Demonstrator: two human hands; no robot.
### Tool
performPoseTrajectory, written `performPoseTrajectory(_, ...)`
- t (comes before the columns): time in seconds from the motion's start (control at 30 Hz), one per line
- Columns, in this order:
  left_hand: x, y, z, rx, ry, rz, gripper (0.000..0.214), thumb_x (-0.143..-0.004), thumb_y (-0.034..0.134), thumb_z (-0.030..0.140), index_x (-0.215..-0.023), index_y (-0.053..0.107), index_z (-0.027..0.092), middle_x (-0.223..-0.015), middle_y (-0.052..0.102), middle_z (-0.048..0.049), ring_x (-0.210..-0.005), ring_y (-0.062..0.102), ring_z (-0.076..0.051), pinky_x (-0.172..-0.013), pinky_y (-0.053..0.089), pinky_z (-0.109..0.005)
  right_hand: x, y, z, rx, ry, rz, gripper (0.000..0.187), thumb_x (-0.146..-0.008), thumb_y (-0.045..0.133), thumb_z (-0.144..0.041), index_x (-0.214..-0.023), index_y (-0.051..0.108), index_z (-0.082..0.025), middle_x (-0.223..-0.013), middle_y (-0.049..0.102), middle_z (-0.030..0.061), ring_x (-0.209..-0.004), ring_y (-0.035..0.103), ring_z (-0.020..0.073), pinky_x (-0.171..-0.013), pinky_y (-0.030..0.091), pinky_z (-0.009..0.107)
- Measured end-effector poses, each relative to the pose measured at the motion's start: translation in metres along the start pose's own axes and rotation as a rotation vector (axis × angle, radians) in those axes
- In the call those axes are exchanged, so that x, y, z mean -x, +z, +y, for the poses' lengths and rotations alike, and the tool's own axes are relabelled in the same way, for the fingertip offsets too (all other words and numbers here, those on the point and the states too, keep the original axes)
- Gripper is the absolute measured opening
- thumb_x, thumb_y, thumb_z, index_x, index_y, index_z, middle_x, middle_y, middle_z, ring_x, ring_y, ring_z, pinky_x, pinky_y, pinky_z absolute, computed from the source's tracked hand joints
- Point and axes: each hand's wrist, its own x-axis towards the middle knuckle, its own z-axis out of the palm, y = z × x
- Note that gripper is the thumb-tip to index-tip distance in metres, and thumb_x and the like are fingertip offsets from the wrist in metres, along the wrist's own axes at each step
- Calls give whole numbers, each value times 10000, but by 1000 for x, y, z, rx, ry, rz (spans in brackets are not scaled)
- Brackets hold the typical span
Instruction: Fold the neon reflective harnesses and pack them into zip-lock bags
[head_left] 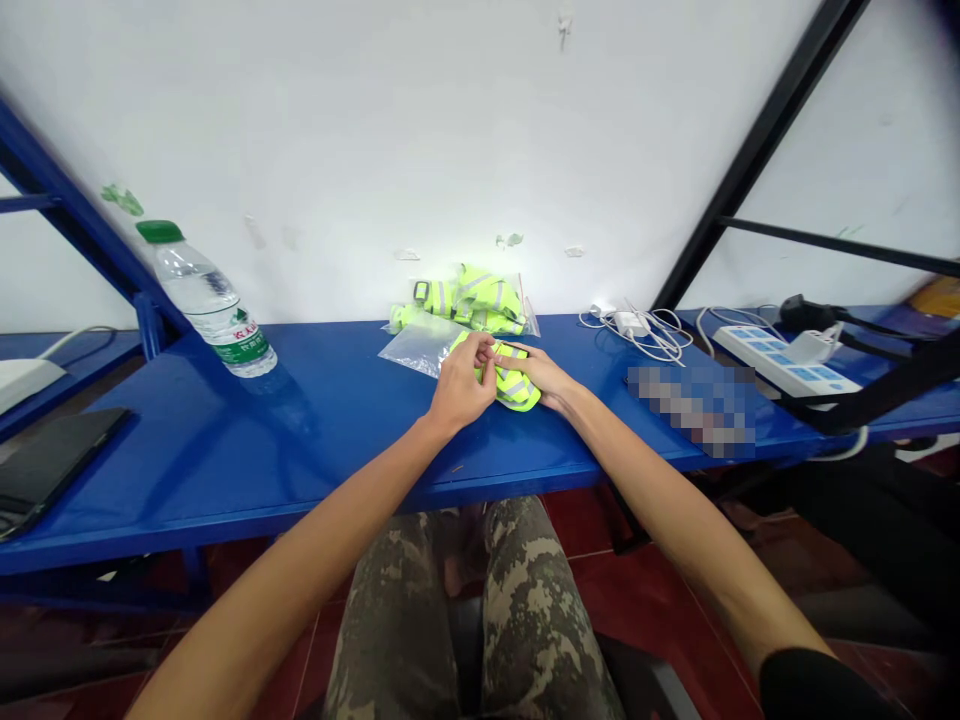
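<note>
Neon-yellow reflective fabric (511,385) lies folded under the left hand (463,385) and right hand (538,375), fingertips pressing it, another bundle (471,300) already bagged behind.

Bright, even indoor light. Glare whitens the wall (480,190) just above the neon-yellow reflective garment (517,390), with a soft shadow below it. Wide-angle distortion slants the black shelf frame (757,150) far right of the garment; a pixelated patch (691,410) lies nearer, also rightward.

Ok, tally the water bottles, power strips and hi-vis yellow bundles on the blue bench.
Water bottle: 1
Power strip: 1
Hi-vis yellow bundles: 2 (folded one, bagged one)
Total: 4
</note>
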Motion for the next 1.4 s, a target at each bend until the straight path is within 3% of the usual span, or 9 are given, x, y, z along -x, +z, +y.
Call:
performPoseTrajectory(0.1,1,1,0,-2,22,-9,264,-817,520,77,-1054,518,194,-892,632,-30,-791,613,-137,-763,515,-270,1,0,0,-32,6,-11,511,-544,903,-244,-1004,691,-176,-884,766,45,-768,722,204,-731,566,298)
performPoseTrajectory(0.5,2,5,-1,47,24,-22,241,-788,532,73,-995,531,199,-879,619,-23,-772,614,-130,-723,533,-262,-2,3,2,48,-52,163,493,-454,898,-262,-852,618,-190,-731,704,-9,-663,667,178,-655,525,295)
performPoseTrajectory(0.7,0,8,3,235,-187,-7,241,-782,553,101,-996,505,203,-852,604,-14,-706,615,-116,-661,534,-244,-7,1,8,260,-139,265,452,-487,830,-321,-797,521,-208,-734,633,-45,-670,579,140,-634,468,279)
performPoseTrajectory(0.8,2,9,6,258,-192,-81,271,-760,584,105,-1003,513,201,-860,594,-7,-647,579,-97,-615,504,-233,-10,-2,12,342,-217,335,413,-493,783,-295,-735,457,-222,-668,541,-73,-637,502,119,-590,405,254)
performPoseTrajectory(0.9,5,9,9,193,-150,-151,328,-747,685,199,-1035,528,197,-914,585,-16,-627,534,-97,-611,488,-258,-11,-4,14,385,-246,394,353,-515,723,-263,-718,436,-229,-639,492,-79,-605,448,108,-566,366,248)
performPoseTrajectory(1.0,8,10,8,63,-102,-196,566,-653,828,367,-1094,519,194,-1000,587,-48,-789,572,-165,-742,506,-329,-12,-5,14,394,-249,424,287,-554,690,-281,-722,464,-224,-647,507,-63,-612,459,115,-582,380,257)
performPoseTrajectory(1.17,9,12,-1,-17,-111,-212,632,-652,844,441,-1123,498,202,-1097,577,-78,-1003,576,-237,-848,485,-371,-12,-3,13,306,-218,372,382,-562,754,-392,-745,463,-223,-656,534,-58,-628,500,128,-587,404,263)
performPoseTrajectory(1.3,6,11,-9,18,-169,-168,534,-668,837,431,-1025,512,202,-959,593,-36,-886,585,-199,-757,480,-320,-5,-1,6,261,-186,284,441,-558,798,-383,-835,494,-224,-723,584,-52,-656,553,132,-609,437,258)
performPoseTrajectory(1.4,4,9,-13,8,-232,-123,471,-676,826,451,-941,526,203,-827,580,3,-776,564,-167,-684,455,-286,3,-3,-4,136,-122,136,445,-547,795,-283,-901,530,-232,-772,613,-53,-683,590,133,-611,470,249)
